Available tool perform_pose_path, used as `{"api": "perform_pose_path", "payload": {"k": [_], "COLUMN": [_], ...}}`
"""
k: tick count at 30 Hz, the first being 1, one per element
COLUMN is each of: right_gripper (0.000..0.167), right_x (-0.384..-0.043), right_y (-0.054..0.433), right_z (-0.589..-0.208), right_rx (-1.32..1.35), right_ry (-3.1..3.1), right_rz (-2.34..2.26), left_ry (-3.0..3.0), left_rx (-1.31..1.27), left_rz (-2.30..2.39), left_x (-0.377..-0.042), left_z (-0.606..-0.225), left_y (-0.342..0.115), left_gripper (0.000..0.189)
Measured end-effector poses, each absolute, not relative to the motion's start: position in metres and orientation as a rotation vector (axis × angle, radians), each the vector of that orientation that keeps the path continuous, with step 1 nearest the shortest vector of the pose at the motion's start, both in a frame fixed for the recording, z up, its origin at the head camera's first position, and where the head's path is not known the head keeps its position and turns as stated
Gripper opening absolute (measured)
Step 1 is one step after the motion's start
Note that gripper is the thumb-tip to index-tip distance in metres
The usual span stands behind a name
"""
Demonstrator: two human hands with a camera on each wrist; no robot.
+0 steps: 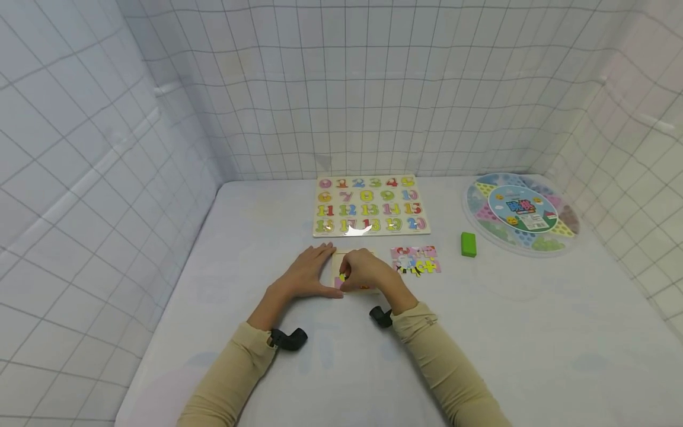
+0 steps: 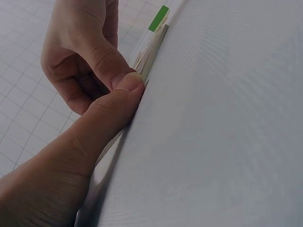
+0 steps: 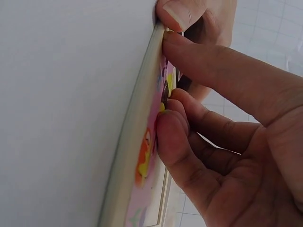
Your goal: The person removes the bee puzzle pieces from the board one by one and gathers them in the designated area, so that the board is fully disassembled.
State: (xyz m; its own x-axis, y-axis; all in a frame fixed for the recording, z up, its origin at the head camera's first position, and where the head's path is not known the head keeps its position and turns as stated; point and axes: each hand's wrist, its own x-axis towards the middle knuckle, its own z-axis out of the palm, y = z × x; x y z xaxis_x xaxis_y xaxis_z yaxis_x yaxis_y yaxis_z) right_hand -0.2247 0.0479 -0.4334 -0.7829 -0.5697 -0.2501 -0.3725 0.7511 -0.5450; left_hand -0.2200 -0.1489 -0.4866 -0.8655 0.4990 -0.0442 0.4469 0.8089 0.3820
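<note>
Both hands work at a small wooden jigsaw board point(image 1: 354, 292) with a pale frame and pink picture pieces. My left hand point(image 1: 308, 274) spans its left side, fingers reaching to the far corner, the thumb point(image 2: 118, 101) along the near edge. Over the board my right hand point(image 1: 368, 271) has its fingers bent down, with a pink and yellow puzzle piece point(image 3: 169, 78) between thumb and index finger. The other fingertips point(image 3: 173, 132) of that hand touch the picture beside an orange figure point(image 3: 143, 158). The two thumbs meet closely at the near left corner.
Right of the board lie several loose puzzle pieces point(image 1: 416, 260). A green block point(image 1: 468, 244) is farther right, near a round clear-covered game board point(image 1: 523, 214). Behind the hands lies a number puzzle point(image 1: 370, 206). Grid-patterned walls point(image 1: 373, 89) enclose the white table point(image 1: 256, 219).
</note>
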Motion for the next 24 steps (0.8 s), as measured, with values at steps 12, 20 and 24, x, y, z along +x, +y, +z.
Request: {"api": "perform_pose_path", "payload": {"k": [12,20,24], "right_gripper": [0.029,0.027,0.023], "right_x": [-0.2257,-0.2293,-0.2302], "right_y": [0.0514,0.0547,0.0579], "right_z": [-0.4375,-0.4391,-0.4411], "right_rx": [-0.767,-0.792,-0.775], "right_ry": [2.527,2.511,2.483], "right_rz": [-0.72,-0.756,-0.818], "left_ry": [2.854,2.848,2.825], "left_rx": [0.771,0.773,0.767], "left_rz": [0.537,0.53,0.509], "left_x": [-0.2204,-0.2198,-0.2192], "left_z": [-0.4886,-0.4867,-0.4851], "left_y": [-0.1504,-0.1513,-0.1509], "left_gripper": [0.116,0.116,0.117]}}
